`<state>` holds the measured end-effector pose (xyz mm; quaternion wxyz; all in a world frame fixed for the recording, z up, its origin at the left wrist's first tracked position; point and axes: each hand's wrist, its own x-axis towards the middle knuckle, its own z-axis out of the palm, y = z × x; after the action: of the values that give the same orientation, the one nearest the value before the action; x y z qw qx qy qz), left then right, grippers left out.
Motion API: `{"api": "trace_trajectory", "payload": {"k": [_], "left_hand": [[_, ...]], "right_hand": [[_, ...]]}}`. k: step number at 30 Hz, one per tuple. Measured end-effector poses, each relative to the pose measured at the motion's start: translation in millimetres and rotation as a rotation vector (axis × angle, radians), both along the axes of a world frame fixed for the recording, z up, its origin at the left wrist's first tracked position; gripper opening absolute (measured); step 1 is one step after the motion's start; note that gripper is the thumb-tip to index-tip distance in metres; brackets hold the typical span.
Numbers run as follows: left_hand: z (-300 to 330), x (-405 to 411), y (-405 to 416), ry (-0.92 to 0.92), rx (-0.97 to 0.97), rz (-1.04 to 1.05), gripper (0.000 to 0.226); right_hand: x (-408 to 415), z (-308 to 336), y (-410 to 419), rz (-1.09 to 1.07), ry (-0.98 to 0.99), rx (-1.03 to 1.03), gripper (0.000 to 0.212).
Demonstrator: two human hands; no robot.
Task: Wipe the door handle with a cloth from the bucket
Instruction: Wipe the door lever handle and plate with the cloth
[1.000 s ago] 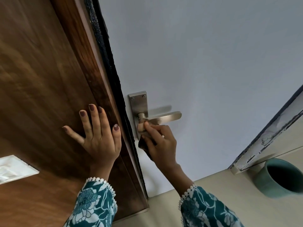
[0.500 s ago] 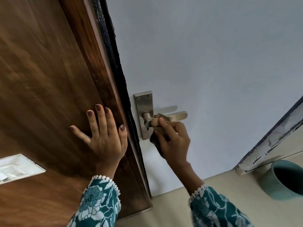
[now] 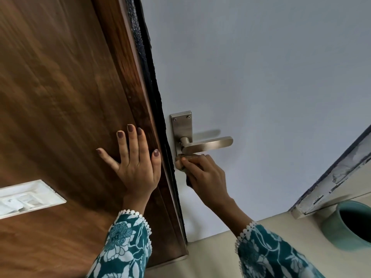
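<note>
A brushed-metal lever door handle (image 3: 208, 145) juts right from its backplate (image 3: 182, 127) on the pale grey door. My right hand (image 3: 204, 174) is closed around a small tan cloth (image 3: 181, 161), pressing it against the lower part of the backplate just under the lever. Most of the cloth is hidden in my fist. My left hand (image 3: 136, 157) lies flat, fingers spread, on the brown wooden panel (image 3: 60, 117) beside the door edge. A teal bucket (image 3: 351, 223) stands on the floor at lower right.
A black seal strip (image 3: 154, 93) runs along the door edge between wood and grey door. A white switch plate (image 3: 26, 197) sits on the wood at left. A chipped white frame (image 3: 337, 177) slants at right above the beige floor (image 3: 210, 255).
My right hand with the cloth slid along the lever and has dropped below it to the backplate's lower part. The lever is now uncovered. My left hand has stayed on the wood.
</note>
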<state>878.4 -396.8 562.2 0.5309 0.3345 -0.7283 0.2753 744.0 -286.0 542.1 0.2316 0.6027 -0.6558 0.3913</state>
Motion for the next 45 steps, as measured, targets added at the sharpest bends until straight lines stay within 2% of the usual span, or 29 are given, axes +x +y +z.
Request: {"api": "trace_trajectory", "payload": {"k": [7,15,18,22,24,27,31,35,42,45], "left_hand": [[-1,-1,-2,0.007,-0.018,-0.003,0.058],[-1,0,-1,0.006,-0.006,-0.008,0.058],[-1,0,-2,0.008,-0.014,-0.012,0.058],[-3,-2,-3,0.024,-0.029,-0.004,0.058],[-3,-2,-3,0.028,-0.037,-0.002,0.058],[-3,-2,-3,0.019,-0.037,-0.003,0.058],[-1,0,-1,0.016,-0.021,-0.017,0.057],[-2,3,-1,0.002,-0.016,-0.033,0.057],[-3,0,-3,0.01,-0.022,-0.012,0.058],[-3,-1,-1,0.016,-0.018,-0.014,0.059]], "right_hand": [[-11,24,21,-0.039,-0.067,-0.188,0.025],[6,14,-12,-0.005,-0.113,-0.162,0.019],[-18,10,-4,-0.041,-0.27,-0.174,0.025],[-53,14,16,-0.199,-0.568,-0.185,0.031],[-59,18,20,-0.234,-0.637,-0.189,0.031],[-37,17,11,-0.194,-0.583,-0.173,0.032],[12,12,-11,-0.035,-0.388,-0.155,0.03],[6,13,-9,0.0,-0.381,-0.106,0.03],[-60,23,19,-0.244,-0.74,-0.188,0.033],[-56,26,21,-0.278,-0.784,-0.198,0.034]]}}
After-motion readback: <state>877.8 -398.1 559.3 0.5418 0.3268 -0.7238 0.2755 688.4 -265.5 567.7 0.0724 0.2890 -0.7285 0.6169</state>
